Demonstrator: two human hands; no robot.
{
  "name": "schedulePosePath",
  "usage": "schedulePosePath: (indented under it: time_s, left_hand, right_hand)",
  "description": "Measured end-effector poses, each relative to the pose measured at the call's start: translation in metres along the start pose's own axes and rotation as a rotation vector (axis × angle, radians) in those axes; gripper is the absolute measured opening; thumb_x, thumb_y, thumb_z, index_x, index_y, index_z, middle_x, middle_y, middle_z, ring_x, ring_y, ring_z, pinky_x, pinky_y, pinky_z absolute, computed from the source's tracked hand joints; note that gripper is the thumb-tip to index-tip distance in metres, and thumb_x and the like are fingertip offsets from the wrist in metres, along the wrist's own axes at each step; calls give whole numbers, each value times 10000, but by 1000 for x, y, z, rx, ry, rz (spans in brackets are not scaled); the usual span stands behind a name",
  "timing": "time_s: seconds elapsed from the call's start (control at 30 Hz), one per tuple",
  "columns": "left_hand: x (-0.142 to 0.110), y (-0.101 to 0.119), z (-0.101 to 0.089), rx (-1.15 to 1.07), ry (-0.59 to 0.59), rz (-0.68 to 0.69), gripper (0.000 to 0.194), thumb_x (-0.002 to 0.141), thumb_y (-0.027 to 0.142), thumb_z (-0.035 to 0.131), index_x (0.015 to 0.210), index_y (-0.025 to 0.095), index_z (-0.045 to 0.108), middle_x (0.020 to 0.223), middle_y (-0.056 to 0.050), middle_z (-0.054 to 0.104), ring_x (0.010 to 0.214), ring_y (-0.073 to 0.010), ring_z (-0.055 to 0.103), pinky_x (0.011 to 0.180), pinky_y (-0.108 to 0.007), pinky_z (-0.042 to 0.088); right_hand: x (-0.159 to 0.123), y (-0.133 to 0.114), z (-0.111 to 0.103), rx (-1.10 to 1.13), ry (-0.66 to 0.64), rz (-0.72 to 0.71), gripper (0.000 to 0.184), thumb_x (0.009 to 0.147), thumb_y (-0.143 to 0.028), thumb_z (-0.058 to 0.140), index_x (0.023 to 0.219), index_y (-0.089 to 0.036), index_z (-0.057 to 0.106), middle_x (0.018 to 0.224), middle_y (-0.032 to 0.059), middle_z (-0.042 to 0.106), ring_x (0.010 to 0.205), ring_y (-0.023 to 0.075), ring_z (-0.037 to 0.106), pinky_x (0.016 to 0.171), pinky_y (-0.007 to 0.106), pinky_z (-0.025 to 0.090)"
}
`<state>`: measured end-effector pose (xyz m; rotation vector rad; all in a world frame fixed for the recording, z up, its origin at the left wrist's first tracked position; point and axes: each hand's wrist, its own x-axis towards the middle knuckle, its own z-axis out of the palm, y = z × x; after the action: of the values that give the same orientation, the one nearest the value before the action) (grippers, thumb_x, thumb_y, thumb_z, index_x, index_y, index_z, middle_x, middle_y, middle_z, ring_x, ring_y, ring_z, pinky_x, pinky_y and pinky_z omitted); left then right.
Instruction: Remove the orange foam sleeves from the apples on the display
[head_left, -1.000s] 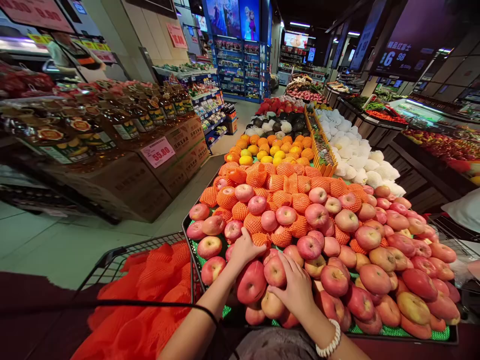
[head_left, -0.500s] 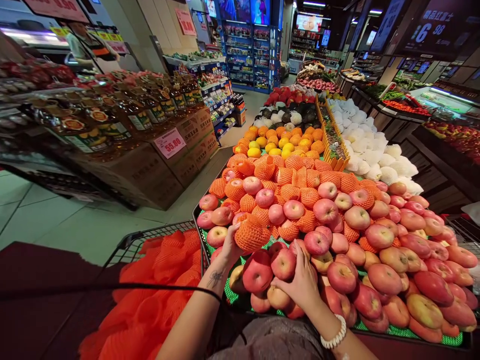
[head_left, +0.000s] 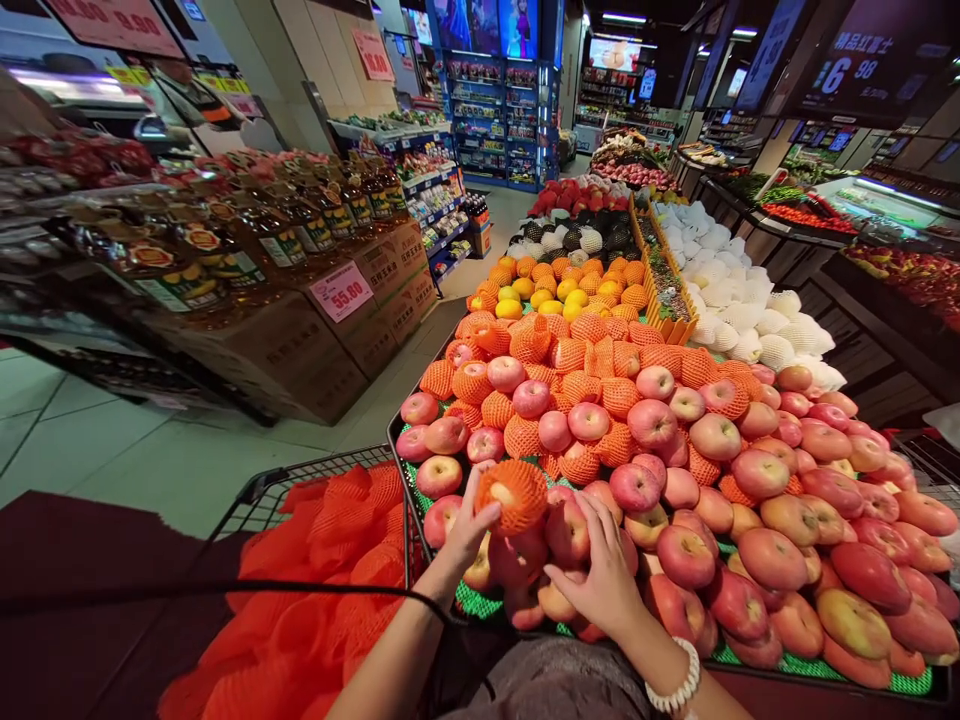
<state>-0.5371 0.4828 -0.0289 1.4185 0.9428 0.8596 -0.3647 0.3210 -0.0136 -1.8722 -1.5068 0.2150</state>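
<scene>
My left hand point(head_left: 469, 525) is closed around an apple in an orange foam net point(head_left: 514, 497), held just above the front left of the apple pile. The net's opening faces up toward me, with a pale patch of the fruit showing. My right hand point(head_left: 604, 570) is over bare apples at the front, its fingers apart and curved. A red apple point(head_left: 568, 532) lies between its thumb and forefinger; whether they touch it I cannot tell. Under the netted apple, another red apple point(head_left: 517, 560) is partly hidden.
Loose orange foam nets point(head_left: 300, 620) fill a wire basket point(head_left: 255, 490) at my left. Netted apples point(head_left: 581, 385) and yellow fruit point(head_left: 547, 300) lie farther back. Bottles point(head_left: 217, 250) stand on cartons at left. A dark cable point(head_left: 300, 588) crosses above the nets.
The netted apple has turned so its opening faces up, and shifted slightly right and down. My right hand's fingers have loosened from around the red apple.
</scene>
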Motion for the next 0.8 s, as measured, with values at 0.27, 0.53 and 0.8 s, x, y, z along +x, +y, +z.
schedulePosePath:
  time_s: [0.27,0.53,0.8]
  left_hand:
    - [-23,22,39,68,-118,288,781,730,449,821,1390,239,458,1429,-133,542,1374,-340,551,1225,-531,446]
    - [-27,23,37,139,-231,391,838,743,378,811,1493,227,469,1529,-169,545,1457,-400,524,1273,-601,407]
    - [-31,20,26,3,-385,412,687,992,573,685,1595,276,546,1685,-157,488,1585,-412,412,1308,-621,338]
  right_hand:
    - [-3,-27,-40,-92,241,-636,566,1029,-74,492,1569,-229,566,1282,76,793,1307,221,707,1090,389,619]
    - [-5,-6,-20,-217,334,-215,366,1104,-371,541,1362,-157,687,1247,169,801,1130,335,793,912,487,697]
    - [-7,17,-12,192,111,171,798,826,-528,883,1484,-157,625,1462,213,701,1337,394,701,1118,555,612]
